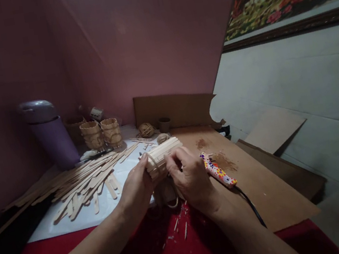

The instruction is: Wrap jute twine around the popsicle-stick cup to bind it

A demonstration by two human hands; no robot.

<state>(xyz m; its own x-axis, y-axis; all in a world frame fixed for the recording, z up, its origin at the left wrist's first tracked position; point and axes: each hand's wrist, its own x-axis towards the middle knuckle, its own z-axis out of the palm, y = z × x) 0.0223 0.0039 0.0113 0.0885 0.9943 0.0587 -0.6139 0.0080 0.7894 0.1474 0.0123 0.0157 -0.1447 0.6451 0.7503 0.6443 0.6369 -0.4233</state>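
Observation:
A small cylinder of pale craft sticks (pixel 167 148) lies on its side between my hands, with a band of twine round its left end. My left hand (pixel 136 181) is closed on that left end, thumb against the twine. My right hand (pixel 191 175) is at the cylinder's other side, thumb and fingers pinched together; what is between them is hidden. Below the cylinder hang loops of twine (pixel 172 203). A flower-patterned glue gun (pixel 218 171) with a black cord lies right of my right hand.
Many loose craft sticks (pixel 88 185) fan over white paper at left. Behind them stand two stick cups (pixel 92 136) and a purple flask (pixel 55 140). A ball of twine (pixel 146 129) and a small dark pot (pixel 164 123) sit at the back. Brown cardboard (pixel 265 189) covers the right side.

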